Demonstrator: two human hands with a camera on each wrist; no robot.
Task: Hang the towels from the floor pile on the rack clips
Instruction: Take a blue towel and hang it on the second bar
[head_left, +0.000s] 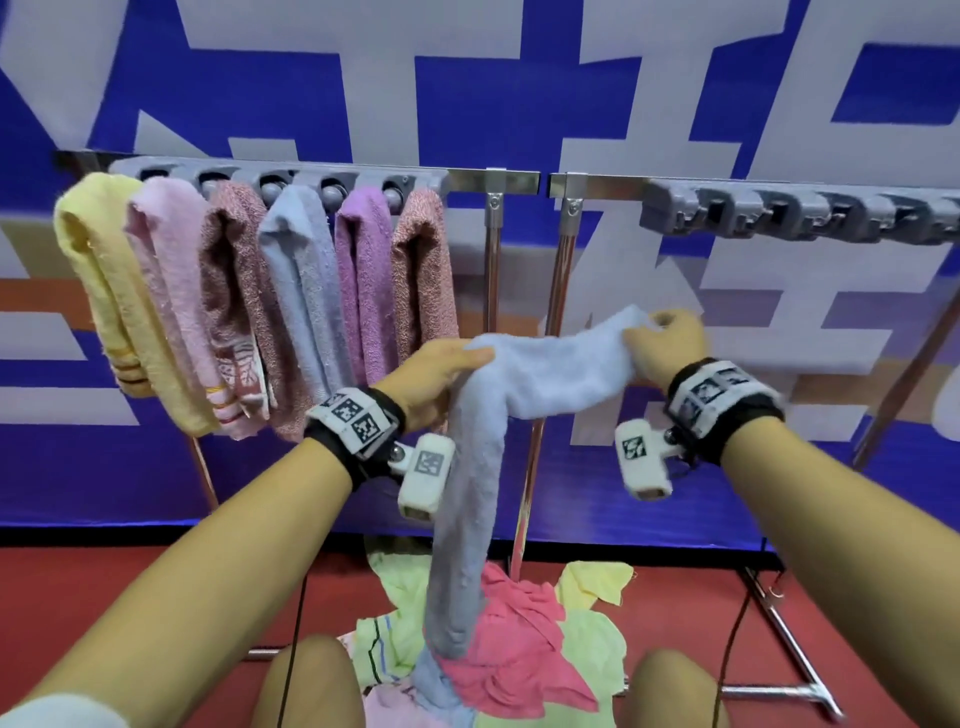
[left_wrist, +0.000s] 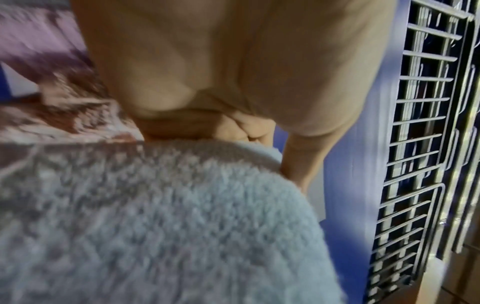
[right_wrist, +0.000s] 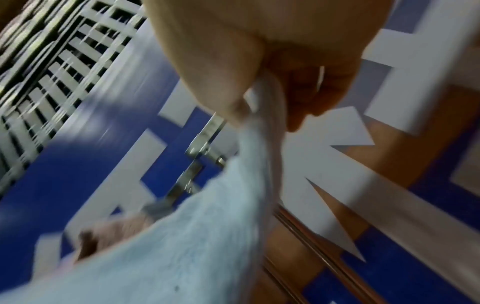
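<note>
The left hand grips the pale blue towel at a bend. From there one stretch runs roughly level rightward to the right hand, which pinches its end; the other hangs straight down onto the floor pile.

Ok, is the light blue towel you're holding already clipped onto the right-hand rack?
No, the light blue towel is held between the left hand and right hand, below the right clip strip.
</note>
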